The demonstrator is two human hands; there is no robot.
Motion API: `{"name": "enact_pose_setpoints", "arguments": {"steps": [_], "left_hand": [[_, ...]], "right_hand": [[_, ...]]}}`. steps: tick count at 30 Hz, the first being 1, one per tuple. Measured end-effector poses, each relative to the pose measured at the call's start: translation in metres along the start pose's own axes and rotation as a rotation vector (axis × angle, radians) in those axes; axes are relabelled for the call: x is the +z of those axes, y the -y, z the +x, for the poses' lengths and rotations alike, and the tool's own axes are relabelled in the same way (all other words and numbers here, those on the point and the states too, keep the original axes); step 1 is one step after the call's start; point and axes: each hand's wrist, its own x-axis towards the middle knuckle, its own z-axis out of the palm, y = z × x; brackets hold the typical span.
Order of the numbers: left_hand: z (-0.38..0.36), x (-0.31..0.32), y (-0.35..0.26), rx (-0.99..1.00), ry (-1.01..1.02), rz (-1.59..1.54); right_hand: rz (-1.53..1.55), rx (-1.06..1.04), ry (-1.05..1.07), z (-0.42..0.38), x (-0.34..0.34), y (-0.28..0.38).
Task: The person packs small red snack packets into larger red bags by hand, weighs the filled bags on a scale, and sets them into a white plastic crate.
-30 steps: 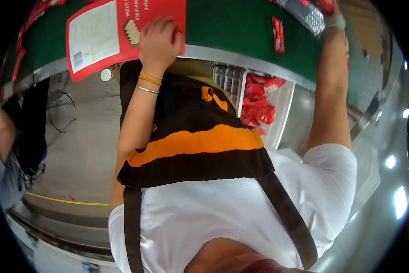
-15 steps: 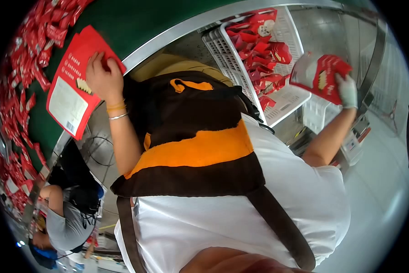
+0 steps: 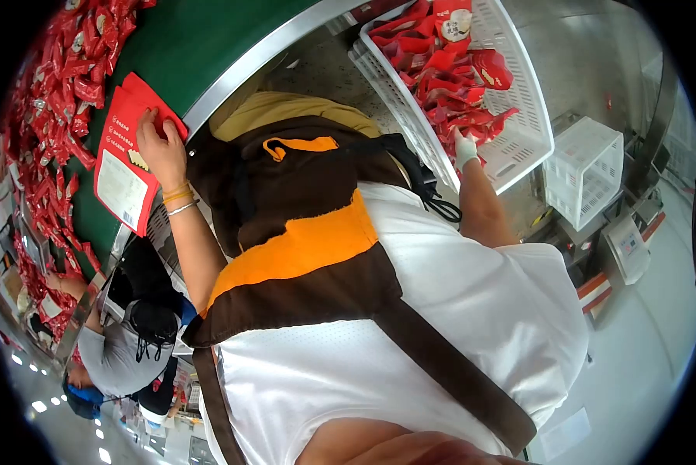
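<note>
My left hand (image 3: 162, 155), bare and with a yellow band at the wrist, rests with fingers apart on a stack of flat red bags (image 3: 131, 124) at the edge of a green table. My right hand (image 3: 466, 149), in a pale glove, reaches into a white crate (image 3: 511, 159) among upright red pouches (image 3: 449, 85). Its fingers are pressed against a red pouch (image 3: 484, 124) at the near end of the row; the fingertips are partly hidden.
Many small red packets (image 3: 61, 101) lie along the green table (image 3: 201, 46). A metal rim (image 3: 247, 66) edges it. A smaller white crate (image 3: 584, 170) stands at the right, near a device (image 3: 627, 248). A person in grey (image 3: 119, 356) works at lower left.
My right hand has moved left and inward with the red pouch, from beyond the white crate into it. My left hand stays on the bags. The view has shifted.
</note>
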Motion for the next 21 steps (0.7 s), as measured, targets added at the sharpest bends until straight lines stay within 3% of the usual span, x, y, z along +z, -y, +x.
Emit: {"name": "enact_pose_setpoints", "arguments": {"steps": [2,4,6,8,10,12,14,15,18,21], "left_hand": [[0.000,-0.008,-0.005,0.000,0.011,0.001],[0.002,-0.014,-0.013,0.003,0.014,-0.015],[-0.001,-0.017,-0.015,-0.038,-0.015,-0.021],[-0.008,-0.013,-0.007,-0.058,-0.033,-0.015],[-0.014,-0.011,-0.001,-0.067,-0.024,0.141],[-0.022,-0.008,0.003,-0.102,-0.040,0.195],[-0.030,-0.004,0.009,-0.175,-0.018,0.233],[-0.030,-0.004,0.005,-0.198,-0.032,0.200],[-0.029,-0.007,-0.002,-0.237,-0.032,0.203],[-0.030,-0.009,-0.006,-0.289,-0.005,0.251]], "right_hand": [[0.957,0.606,-0.169,0.012,-0.023,0.027],[1.058,0.428,0.120,0.024,-0.010,-0.014],[1.334,0.852,0.139,-0.014,-0.090,-0.011],[1.239,0.726,0.040,-0.027,-0.127,-0.038],[0.977,0.337,-0.163,-0.002,-0.092,-0.095],[0.905,0.236,-0.168,0.037,-0.093,-0.136],[1.339,0.482,-0.198,-0.017,-0.259,-0.041],[1.335,0.417,-0.208,-0.008,-0.287,-0.022],[1.394,0.028,-0.603,0.007,-0.376,0.039],[1.091,-0.346,-0.881,0.018,-0.463,0.136]]}}
